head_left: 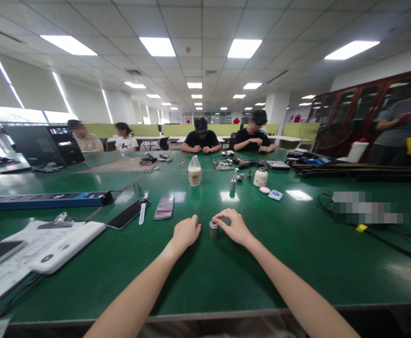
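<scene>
A small silvery metal cylinder (213, 230) with a narrower top stands upright on the green tabletop, between my two hands. My right hand (236, 226) reaches over from the right, its thumb and fingertips pinched on the cylinder's top. Just left of it, my left hand (187, 230) rests on the table with curled fingers, apart from the cylinder; nothing shows in it, though its palm is hidden. Farther back stands a similar metal cylinder (233, 185), next to a small dark part (239, 178).
Leftward lie a pixelated stack (164, 208), a white-strapped watch (143, 206), a black phone (125, 216), a clipboard (61, 219) and a power strip (46, 201). A bagged cup (194, 173) and a white jar (260, 177) stand ahead. Cables (377, 237) lie right. People sit across the table.
</scene>
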The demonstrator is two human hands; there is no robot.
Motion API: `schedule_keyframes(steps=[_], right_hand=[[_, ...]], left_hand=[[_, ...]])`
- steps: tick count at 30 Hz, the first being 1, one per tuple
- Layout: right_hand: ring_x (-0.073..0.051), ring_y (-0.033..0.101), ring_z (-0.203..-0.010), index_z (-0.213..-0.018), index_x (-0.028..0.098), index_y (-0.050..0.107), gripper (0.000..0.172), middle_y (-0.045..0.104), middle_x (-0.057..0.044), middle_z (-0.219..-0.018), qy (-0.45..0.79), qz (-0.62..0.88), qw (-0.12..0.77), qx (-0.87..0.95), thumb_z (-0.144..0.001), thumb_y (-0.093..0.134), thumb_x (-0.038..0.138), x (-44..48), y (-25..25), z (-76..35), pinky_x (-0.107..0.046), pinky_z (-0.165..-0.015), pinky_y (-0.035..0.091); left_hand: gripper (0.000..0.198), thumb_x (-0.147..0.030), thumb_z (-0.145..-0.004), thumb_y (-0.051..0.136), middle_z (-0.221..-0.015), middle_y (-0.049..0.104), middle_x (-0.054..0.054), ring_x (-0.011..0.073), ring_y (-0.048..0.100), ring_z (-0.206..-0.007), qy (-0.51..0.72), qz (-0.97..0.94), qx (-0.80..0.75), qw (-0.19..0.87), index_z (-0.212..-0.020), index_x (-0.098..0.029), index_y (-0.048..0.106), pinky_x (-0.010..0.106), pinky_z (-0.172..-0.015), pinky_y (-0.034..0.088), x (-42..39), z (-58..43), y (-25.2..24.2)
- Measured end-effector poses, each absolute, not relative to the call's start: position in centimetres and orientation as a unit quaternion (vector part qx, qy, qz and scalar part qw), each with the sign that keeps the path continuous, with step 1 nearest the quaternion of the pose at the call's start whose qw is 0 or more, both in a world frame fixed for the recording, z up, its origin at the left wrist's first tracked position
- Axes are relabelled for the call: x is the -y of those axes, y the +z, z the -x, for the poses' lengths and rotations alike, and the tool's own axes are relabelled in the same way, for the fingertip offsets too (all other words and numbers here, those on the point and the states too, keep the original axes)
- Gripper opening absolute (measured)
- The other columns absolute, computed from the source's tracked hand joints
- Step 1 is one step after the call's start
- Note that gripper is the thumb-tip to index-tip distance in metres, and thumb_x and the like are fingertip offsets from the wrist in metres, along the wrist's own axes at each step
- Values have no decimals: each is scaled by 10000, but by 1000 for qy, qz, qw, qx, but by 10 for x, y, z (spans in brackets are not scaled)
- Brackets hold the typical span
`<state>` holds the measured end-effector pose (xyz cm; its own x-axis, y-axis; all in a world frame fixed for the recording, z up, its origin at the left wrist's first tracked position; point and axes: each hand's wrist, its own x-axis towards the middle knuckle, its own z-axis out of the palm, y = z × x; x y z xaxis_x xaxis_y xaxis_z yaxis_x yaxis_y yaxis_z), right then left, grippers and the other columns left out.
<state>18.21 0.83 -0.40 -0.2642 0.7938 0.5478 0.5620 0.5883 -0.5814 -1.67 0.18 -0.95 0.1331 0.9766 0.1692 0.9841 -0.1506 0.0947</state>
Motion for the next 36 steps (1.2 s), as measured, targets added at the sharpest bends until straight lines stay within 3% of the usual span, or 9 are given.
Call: schedule_keyframes(steps=[17,22,27,36], right_hand=[[-220,563,-977,-865,282,710,134,671,-17,-953,126,440,392,798,-844,625,384,0,0,-179,-405,-890,344],[-216,565,-985,-998,295,679,233,666,-17,-1004,134,435,400,796,-793,677,406,2,1,-181,-399,-897,346],[-218,561,-971,-860,291,718,135,661,-15,-945,124,452,402,787,-817,654,402,1,-1,-178,-401,-892,336],[-219,571,-928,-884,289,731,168,667,-32,-921,101,454,473,749,-831,638,417,-11,0,-183,-383,-863,380]], left_hand=[[208,-351,-933,414,-951,700,105,244,672,-890,-85,753,652,29,-993,-192,534,306,-721,467,-1,17,-8],[206,-347,-935,409,-952,700,104,244,672,-889,-87,754,650,28,-998,-195,533,306,-718,468,-1,17,-8],[210,-351,-938,409,-969,697,106,242,667,-904,-86,753,652,21,-1012,-197,531,309,-735,466,-1,17,-9],[208,-357,-940,413,-964,696,101,243,668,-906,-89,752,653,21,-990,-196,536,300,-726,467,1,16,-6]])
